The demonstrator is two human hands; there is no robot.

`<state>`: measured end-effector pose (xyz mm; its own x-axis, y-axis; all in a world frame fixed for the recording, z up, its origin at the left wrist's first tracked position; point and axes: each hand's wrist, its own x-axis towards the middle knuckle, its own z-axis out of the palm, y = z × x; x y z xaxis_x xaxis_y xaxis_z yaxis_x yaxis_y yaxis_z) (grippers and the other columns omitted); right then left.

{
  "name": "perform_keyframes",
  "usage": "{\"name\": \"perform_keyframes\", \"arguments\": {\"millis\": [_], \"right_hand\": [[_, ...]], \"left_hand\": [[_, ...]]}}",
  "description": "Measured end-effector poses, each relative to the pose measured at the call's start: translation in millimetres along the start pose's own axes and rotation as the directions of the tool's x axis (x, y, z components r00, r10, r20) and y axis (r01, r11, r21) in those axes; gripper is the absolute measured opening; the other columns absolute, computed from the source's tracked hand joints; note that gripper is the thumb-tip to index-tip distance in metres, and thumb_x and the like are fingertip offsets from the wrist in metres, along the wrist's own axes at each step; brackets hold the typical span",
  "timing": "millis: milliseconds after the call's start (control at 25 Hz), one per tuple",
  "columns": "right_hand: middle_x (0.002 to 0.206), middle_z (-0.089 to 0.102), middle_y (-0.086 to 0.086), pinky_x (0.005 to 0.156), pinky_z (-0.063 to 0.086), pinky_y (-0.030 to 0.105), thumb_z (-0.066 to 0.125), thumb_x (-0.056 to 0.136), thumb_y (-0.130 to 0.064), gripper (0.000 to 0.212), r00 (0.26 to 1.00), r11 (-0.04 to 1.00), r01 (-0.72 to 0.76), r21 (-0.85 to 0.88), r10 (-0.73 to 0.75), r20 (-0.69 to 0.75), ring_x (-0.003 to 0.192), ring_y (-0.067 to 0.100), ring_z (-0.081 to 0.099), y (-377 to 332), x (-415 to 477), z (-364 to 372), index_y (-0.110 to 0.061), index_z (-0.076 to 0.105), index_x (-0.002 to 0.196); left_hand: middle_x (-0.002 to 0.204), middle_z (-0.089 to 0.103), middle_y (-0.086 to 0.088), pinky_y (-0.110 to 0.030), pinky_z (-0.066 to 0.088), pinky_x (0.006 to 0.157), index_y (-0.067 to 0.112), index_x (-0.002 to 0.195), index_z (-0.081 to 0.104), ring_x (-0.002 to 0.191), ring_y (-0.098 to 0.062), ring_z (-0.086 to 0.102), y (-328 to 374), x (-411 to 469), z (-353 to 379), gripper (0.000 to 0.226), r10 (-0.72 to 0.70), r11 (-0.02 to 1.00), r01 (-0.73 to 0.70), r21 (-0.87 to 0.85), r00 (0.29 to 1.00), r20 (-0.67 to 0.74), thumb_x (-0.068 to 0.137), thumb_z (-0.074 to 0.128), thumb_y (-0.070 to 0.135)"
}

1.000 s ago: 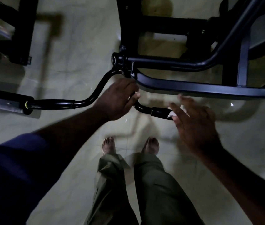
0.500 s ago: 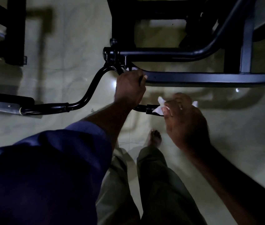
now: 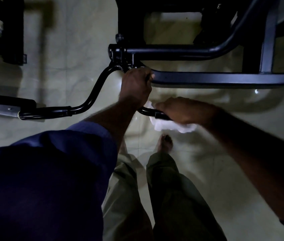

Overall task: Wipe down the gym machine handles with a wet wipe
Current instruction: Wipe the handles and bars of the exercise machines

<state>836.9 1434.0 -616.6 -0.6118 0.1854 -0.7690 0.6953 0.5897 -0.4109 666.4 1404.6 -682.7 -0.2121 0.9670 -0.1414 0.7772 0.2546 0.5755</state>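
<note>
A black curved handlebar [image 3: 92, 94] runs from a left grip [image 3: 45, 113] up to the machine's pivot and down to a right grip [image 3: 160, 115]. My left hand [image 3: 136, 84] grips the bar's raised middle, just under the pivot. My right hand [image 3: 184, 110] is wrapped over the right grip with a white wet wipe [image 3: 170, 126] bunched beneath it; most of that grip is hidden by the hand and wipe.
The machine's dark steel frame [image 3: 224, 79] crosses just beyond my hands, with a curved tube [image 3: 198, 51] above it. Another black frame part [image 3: 12, 32] stands at the far left. My legs and a bare foot [image 3: 165, 141] are on the pale tiled floor below.
My right hand has closed over the right grip with the wipe and slid leftward along it. My left hand moved from open on the bar to gripping its middle.
</note>
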Motion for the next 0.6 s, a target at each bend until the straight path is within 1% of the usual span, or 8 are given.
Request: {"name": "perform_keyframes", "arguments": {"millis": [80, 200, 280, 360, 400, 440, 560, 600], "right_hand": [[0.091, 0.074, -0.003, 0.085, 0.058, 0.041, 0.039, 0.070, -0.077, 0.061, 0.986, 0.972, -0.161, 0.172, 0.150, 0.079, 0.085, 0.017, 0.072, 22.5, -22.0, -4.6, -0.027, 0.063, 0.095], [0.105, 0.070, 0.012, 0.089, 0.048, 0.038, 0.055, 0.096, -0.048, 0.035, 0.925, 0.927, -0.308, 0.213, 0.344, -0.160, 0.104, 0.031, 0.068, 34.0, -45.7, 30.2, -0.015, 0.066, 0.103], [0.101, 0.070, 0.014, 0.086, 0.049, 0.041, 0.058, 0.101, -0.034, 0.028, 0.735, 0.760, -0.293, 0.580, 0.567, -0.372, 0.101, 0.036, 0.066, 20.1, -47.0, 59.7, -0.008, 0.067, 0.098], [0.101, 0.071, 0.002, 0.090, 0.052, 0.039, 0.056, 0.100, -0.034, 0.017, 0.439, 0.412, -0.064, 0.909, 0.829, -0.345, 0.102, 0.023, 0.066, -1.7, -44.4, 83.1, -0.021, 0.066, 0.095], [0.110, 0.072, 0.000, 0.095, 0.051, 0.035, 0.057, 0.101, -0.030, 0.015, 0.313, 0.329, 0.043, 0.943, 0.892, -0.326, 0.106, 0.014, 0.064, -12.5, -44.3, 90.2, -0.024, 0.069, 0.104], [0.120, 0.072, 0.001, 0.099, 0.049, 0.031, 0.058, 0.101, -0.024, 0.021, 0.240, 0.253, 0.129, 0.959, 0.930, -0.277, 0.110, 0.008, 0.062, -21.4, -45.6, 95.4, -0.020, 0.071, 0.117], [0.133, 0.068, 0.008, 0.103, 0.055, 0.033, 0.049, 0.101, -0.002, 0.040, 0.254, 0.012, 0.489, 0.872, 0.955, -0.156, 0.122, 0.013, 0.066, -30.9, -54.9, 110.3, -0.009, 0.064, 0.137], [0.134, 0.068, 0.008, 0.101, 0.056, 0.030, 0.047, 0.101, 0.002, 0.043, 0.224, 0.072, 0.499, 0.863, 0.952, -0.209, 0.122, 0.014, 0.066, -30.8, -60.7, 115.4, -0.007, 0.062, 0.139]], "left_hand": [[0.088, 0.072, -0.009, -0.038, 0.044, 0.078, 0.014, 0.090, 0.071, 0.087, -0.032, 0.064, -1.2, 1.9, -0.5, 0.017, 0.006, 1.000, -0.006, 0.009, 1.000, -0.002, 0.096, 0.059, 0.024], [0.090, 0.073, -0.007, -0.036, 0.043, 0.079, 0.016, 0.090, 0.071, 0.088, -0.030, 0.065, -1.6, 1.9, 0.6, 0.017, 0.016, 1.000, -0.016, 0.024, 1.000, -0.001, 0.096, 0.058, 0.026], [0.090, 0.074, -0.006, -0.037, 0.045, 0.078, 0.016, 0.090, 0.072, 0.087, -0.030, 0.066, -2.9, 3.6, 0.5, 0.018, 0.016, 1.000, -0.016, 0.027, 1.000, -0.002, 0.096, 0.058, 0.026], [0.089, 0.075, -0.006, -0.038, 0.050, 0.079, 0.016, 0.090, 0.073, 0.087, -0.030, 0.067, -3.0, 3.5, 0.2, 0.018, 0.018, 1.000, -0.018, 0.005, 1.000, -0.007, 0.095, 0.059, 0.024], [0.090, 0.075, -0.007, -0.039, 0.050, 0.080, 0.015, 0.091, 0.074, 0.087, -0.030, 0.067, -2.4, 2.6, 0.4, 0.017, 0.021, 1.000, -0.021, 0.002, 1.000, -0.010, 0.095, 0.059, 0.024], [0.090, 0.075, -0.007, -0.038, 0.050, 0.080, 0.015, 0.091, 0.074, 0.087, -0.029, 0.067, -3.0, 2.5, 0.6, 0.017, 0.021, 1.000, -0.021, 0.003, 1.000, -0.011, 0.095, 0.059, 0.024], [0.090, 0.074, -0.006, -0.038, 0.049, 0.081, 0.017, 0.093, 0.073, 0.088, -0.028, 0.066, -5.5, 4.6, 2.1, 0.019, 0.017, 1.000, -0.017, 0.009, 1.000, 0.006, 0.097, 0.058, 0.026], [0.091, 0.074, -0.006, -0.038, 0.049, 0.082, 0.017, 0.094, 0.073, 0.089, -0.028, 0.066, -5.1, 5.1, 2.4, 0.019, 0.015, 1.000, -0.015, 0.022, 1.000, 0.012, 0.098, 0.057, 0.027]]}}
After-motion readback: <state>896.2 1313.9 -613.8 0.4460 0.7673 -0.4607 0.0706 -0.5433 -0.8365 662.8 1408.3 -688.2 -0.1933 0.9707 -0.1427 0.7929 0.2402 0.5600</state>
